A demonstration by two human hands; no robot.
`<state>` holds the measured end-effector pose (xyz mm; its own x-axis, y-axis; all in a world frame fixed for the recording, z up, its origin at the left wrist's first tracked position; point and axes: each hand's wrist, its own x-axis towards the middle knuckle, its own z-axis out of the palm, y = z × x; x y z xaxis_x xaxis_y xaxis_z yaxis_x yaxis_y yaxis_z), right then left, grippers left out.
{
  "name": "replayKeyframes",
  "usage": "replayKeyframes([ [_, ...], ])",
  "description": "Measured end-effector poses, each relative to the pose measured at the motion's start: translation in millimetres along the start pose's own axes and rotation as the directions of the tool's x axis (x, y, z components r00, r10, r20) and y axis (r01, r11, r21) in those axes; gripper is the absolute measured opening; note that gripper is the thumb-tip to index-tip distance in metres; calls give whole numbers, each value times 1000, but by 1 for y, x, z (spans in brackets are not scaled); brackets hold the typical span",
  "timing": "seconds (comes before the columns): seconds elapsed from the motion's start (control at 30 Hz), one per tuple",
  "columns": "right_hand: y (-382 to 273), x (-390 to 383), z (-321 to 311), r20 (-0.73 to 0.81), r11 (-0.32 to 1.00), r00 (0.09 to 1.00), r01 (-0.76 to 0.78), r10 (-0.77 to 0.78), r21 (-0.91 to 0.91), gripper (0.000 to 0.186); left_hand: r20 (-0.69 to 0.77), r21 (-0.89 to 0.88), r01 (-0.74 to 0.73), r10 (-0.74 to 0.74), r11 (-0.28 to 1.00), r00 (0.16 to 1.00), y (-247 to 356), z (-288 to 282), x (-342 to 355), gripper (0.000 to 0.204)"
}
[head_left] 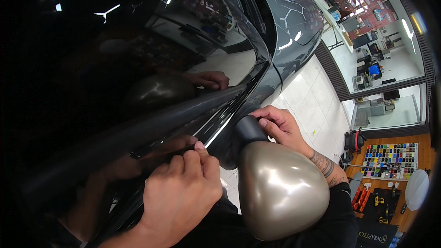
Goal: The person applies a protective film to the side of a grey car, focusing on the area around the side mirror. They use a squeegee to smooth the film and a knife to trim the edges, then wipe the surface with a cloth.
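Note:
My left hand (pixel 183 186) is closed at the dark car's glossy door, its fingertips pinched at the trim strip (pixel 216 129) below the side window (pixel 138 55); what they hold is hidden. Beside it, the side mirror (pixel 282 188) has a satin bronze-grey cover on a black stalk (pixel 248 131). My right hand (pixel 280 126), with a tattooed forearm, grips the top of that stalk, its fingertips partly hidden behind it.
The dark grey front fender (pixel 296 18) extends ahead over white floor tiles (pixel 308 89). At the right are a glass-walled room (pixel 386 50) with equipment, a red-and-black machine (pixel 353 140), a board of colour swatches (pixel 390 160) and power tools (pixel 379 200) on a black panel.

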<state>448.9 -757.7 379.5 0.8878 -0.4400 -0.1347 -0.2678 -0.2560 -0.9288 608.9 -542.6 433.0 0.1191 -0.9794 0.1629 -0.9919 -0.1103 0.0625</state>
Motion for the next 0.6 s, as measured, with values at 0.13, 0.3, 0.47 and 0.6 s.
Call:
replayKeyframes([
  [0.13,0,0,0,3,1000,1000,-24,24,9,21,7,-15,8,-8,1000,1000,-1,-6,-2,9],
  [0.3,-2,1,1,-2,1000,1000,-4,4,20,21,-4,-36,23,-23,999,1000,-4,-6,-6,8],
  [0.47,3,0,1,-11,999,1000,12,-12,38,21,12,-41,14,-13,999,1000,-5,-5,-8,8],
  [0.6,3,1,1,-1,999,1000,4,-4,40,21,-9,-44,10,-11,999,1000,-5,-2,-12,8],
])
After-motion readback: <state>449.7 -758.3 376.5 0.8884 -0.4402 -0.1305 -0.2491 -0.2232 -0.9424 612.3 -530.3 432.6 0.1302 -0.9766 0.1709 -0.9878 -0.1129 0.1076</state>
